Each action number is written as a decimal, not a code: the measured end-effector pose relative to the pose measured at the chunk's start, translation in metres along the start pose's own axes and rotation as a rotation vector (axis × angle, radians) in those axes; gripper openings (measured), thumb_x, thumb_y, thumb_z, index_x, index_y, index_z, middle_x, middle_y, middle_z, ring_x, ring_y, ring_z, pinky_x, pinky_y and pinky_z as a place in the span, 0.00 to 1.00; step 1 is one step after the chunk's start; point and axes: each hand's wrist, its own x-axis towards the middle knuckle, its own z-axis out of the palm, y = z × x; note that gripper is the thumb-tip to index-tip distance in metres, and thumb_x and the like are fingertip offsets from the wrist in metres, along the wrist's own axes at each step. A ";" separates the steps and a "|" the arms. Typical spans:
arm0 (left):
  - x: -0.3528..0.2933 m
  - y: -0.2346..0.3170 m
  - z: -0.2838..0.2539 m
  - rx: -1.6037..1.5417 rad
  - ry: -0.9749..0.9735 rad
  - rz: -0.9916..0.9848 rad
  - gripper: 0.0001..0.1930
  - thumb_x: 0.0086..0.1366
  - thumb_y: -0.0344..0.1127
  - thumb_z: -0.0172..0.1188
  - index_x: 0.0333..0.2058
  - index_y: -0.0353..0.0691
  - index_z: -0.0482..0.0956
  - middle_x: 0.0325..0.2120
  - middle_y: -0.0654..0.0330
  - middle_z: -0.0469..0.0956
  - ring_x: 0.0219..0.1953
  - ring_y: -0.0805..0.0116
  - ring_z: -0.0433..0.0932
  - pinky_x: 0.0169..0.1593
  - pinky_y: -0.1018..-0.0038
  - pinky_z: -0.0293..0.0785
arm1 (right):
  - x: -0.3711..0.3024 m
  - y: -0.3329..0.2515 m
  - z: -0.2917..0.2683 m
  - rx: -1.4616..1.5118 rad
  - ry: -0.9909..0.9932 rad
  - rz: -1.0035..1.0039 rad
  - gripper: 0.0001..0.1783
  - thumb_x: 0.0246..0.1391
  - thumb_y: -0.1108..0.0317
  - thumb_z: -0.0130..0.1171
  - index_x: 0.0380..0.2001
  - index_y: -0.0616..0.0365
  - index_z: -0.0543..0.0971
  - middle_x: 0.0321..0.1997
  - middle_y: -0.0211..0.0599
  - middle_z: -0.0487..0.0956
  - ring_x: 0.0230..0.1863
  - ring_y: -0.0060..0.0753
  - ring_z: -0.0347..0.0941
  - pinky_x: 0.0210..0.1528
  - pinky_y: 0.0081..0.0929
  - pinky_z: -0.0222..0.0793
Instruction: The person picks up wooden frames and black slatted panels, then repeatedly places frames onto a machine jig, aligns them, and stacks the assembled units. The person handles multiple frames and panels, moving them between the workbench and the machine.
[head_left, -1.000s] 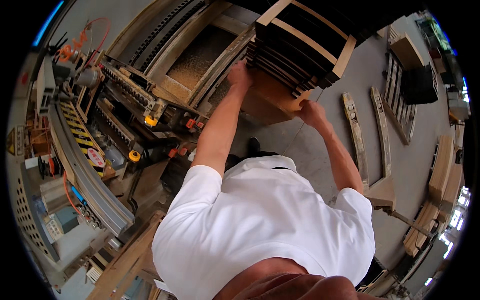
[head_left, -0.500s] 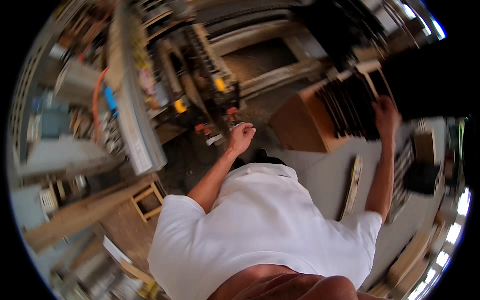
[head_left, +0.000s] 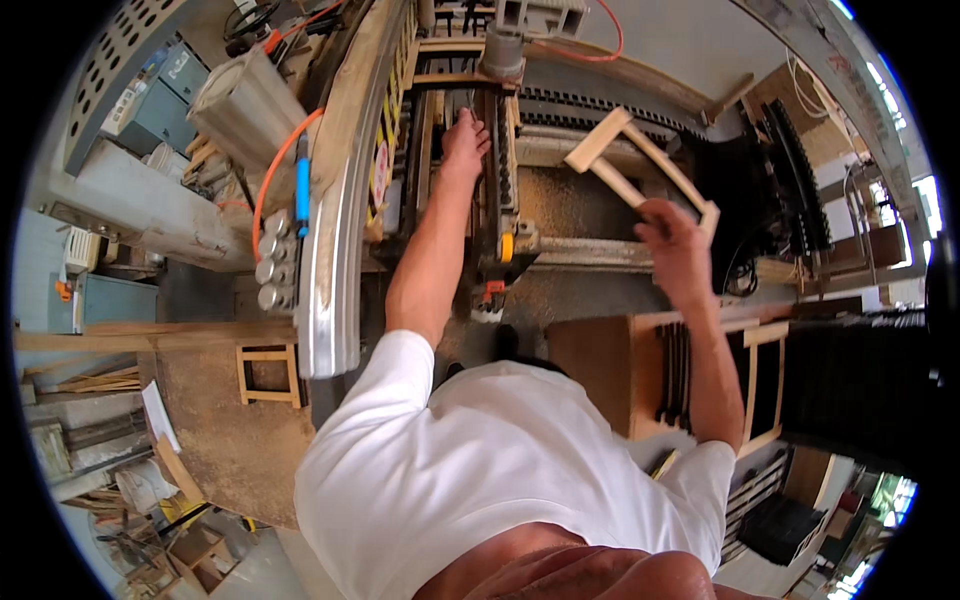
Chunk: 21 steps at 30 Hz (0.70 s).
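Pale rectangular wooden frame [head_left: 618, 183], one: pinched in my right hand [head_left: 675, 245], the nearer, extending forward-left, long axis slanting back-right. Left hand [head_left: 466, 140]: fingers loosely parted at dark metal-railed machine [head_left: 504, 165]; contact, I can't tell.

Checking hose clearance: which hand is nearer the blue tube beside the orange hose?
Left: the left hand is right of the blue tube; the right hand is farther right, holding a wooden frame.
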 end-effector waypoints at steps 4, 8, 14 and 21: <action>0.093 0.024 0.015 -0.006 0.041 0.008 0.46 0.65 0.60 0.55 0.67 0.33 0.46 0.61 0.44 0.59 0.63 0.48 0.60 0.65 0.57 0.59 | 0.042 0.004 0.030 -0.045 -0.082 -0.058 0.14 0.46 0.75 0.65 0.39 0.55 0.79 0.33 0.43 0.80 0.38 0.46 0.77 0.40 0.37 0.73; 0.147 0.038 0.003 -0.137 0.137 0.097 0.30 0.69 0.46 0.55 0.61 0.33 0.58 0.58 0.44 0.60 0.56 0.46 0.66 0.54 0.50 0.74 | 0.080 -0.006 0.043 0.038 -0.215 -0.148 0.13 0.47 0.75 0.62 0.39 0.56 0.79 0.35 0.42 0.81 0.41 0.48 0.76 0.42 0.40 0.72; 0.065 -0.001 -0.004 -0.049 0.217 0.051 0.19 0.66 0.38 0.58 0.50 0.33 0.69 0.38 0.53 0.75 0.41 0.57 0.77 0.45 0.62 0.82 | 0.123 0.010 0.080 0.050 -0.268 -0.288 0.12 0.47 0.76 0.62 0.38 0.59 0.78 0.36 0.43 0.81 0.42 0.50 0.75 0.44 0.42 0.71; -0.085 -0.039 -0.054 -0.275 -0.169 0.099 0.17 0.63 0.27 0.54 0.51 0.39 0.71 0.45 0.58 0.76 0.47 0.61 0.75 0.51 0.61 0.71 | 0.157 -0.010 0.170 0.014 -0.331 -0.518 0.13 0.46 0.72 0.62 0.38 0.55 0.77 0.32 0.39 0.81 0.44 0.51 0.74 0.46 0.44 0.69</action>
